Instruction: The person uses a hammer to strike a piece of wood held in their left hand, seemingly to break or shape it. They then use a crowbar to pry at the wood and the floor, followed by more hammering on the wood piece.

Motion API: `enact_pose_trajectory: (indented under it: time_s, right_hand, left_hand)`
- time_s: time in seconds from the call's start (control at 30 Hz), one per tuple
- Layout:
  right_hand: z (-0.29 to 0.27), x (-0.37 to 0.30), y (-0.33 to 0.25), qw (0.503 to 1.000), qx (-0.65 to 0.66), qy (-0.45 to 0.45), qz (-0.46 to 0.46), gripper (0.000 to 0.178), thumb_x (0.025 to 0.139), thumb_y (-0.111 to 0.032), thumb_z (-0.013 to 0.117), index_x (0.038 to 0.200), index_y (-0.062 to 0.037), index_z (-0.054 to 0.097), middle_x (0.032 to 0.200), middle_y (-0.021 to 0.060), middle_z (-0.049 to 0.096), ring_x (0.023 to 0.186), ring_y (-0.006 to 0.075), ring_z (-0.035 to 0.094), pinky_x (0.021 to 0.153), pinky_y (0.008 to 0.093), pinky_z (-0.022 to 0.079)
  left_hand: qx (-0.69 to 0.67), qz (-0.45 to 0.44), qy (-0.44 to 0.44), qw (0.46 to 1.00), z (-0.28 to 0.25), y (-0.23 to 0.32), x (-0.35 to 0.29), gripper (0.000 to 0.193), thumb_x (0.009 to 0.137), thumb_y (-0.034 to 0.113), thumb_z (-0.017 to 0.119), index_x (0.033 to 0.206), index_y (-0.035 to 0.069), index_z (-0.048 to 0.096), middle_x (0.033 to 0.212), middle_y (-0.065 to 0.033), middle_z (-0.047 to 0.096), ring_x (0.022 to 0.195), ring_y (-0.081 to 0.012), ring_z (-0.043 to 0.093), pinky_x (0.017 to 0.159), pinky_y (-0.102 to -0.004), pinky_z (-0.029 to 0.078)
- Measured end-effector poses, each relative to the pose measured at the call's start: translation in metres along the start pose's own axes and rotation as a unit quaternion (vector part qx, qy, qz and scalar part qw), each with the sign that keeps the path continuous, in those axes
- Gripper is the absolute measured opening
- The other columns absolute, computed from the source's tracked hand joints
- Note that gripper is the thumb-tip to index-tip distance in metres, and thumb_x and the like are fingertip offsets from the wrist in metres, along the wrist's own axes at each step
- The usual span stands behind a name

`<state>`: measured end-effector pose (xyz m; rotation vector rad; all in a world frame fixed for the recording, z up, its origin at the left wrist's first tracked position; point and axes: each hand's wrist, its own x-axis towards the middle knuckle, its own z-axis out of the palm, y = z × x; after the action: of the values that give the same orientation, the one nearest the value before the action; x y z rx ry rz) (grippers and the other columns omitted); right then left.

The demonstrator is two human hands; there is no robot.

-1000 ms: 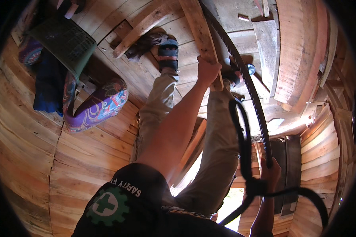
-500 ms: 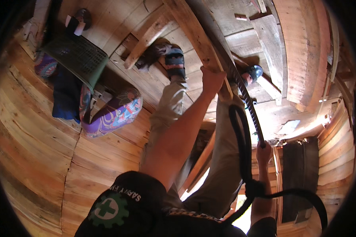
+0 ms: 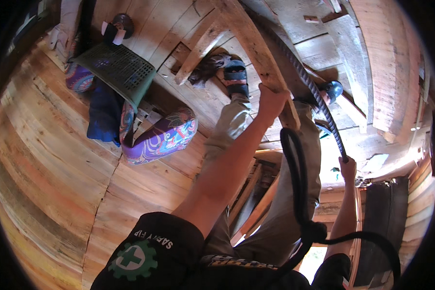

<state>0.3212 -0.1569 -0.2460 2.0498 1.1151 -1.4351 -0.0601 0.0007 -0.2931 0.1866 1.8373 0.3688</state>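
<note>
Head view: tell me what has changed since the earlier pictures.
The right hand and its end of the dark ribbed rod have moved up the picture and slightly right, the forearm reaching farther out. The surroundings, green crate included, have slid right in view, suggesting the camera turned. Nothing was taken or let go: the left hand still grips the wooden beam.

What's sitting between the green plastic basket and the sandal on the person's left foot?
In the head view, one end of a wooden beam and a dark crumpled cloth beside it lie between the basket and the sandal.
</note>
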Motion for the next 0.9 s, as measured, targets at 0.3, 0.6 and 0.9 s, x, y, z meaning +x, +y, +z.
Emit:
enact_pose_trajectory:
  time_s: [0.3,0.6,0.9]
  right_hand:
    - [-0.032,-0.185,-0.145,0.993,0.001,-0.027,0.111,0.028,0.082,-0.023,0.066,0.078,0.0026,0.057,0.059,0.0096,0.049,0.055,0.0161,0.043,0.053,0.0368,0.039]
    - [-0.121,-0.209,-0.228,0.993,-0.08,0.001,0.091,0.026,0.082,-0.023,0.066,0.081,-0.0005,0.054,0.063,0.0103,0.05,0.059,0.0228,0.047,0.057,0.0382,0.038]
    - [-0.059,-0.162,-0.161,0.994,-0.04,0.095,0.029,0.03,0.08,-0.027,0.068,0.071,-0.0011,0.056,0.056,0.0082,0.049,0.052,0.018,0.044,0.052,0.0359,0.037]
  left_hand:
    - [0.047,0.015,0.009,0.999,0.001,0.003,-0.003,0.069,0.066,0.022,0.072,0.113,-0.006,0.03,0.107,-0.0283,0.055,0.1,-0.0377,0.059,0.086,-0.0392,0.047]
    - [0.038,-0.022,-0.017,0.999,-0.007,0.017,-0.006,0.069,0.065,0.02,0.073,0.112,-0.007,0.03,0.106,-0.0297,0.055,0.1,-0.0383,0.059,0.085,-0.0401,0.048]
    - [0.072,0.003,-0.017,0.997,-0.009,0.018,-0.015,0.071,0.065,0.025,0.072,0.11,-0.008,0.03,0.103,-0.031,0.057,0.096,-0.0403,0.06,0.084,-0.0407,0.048]
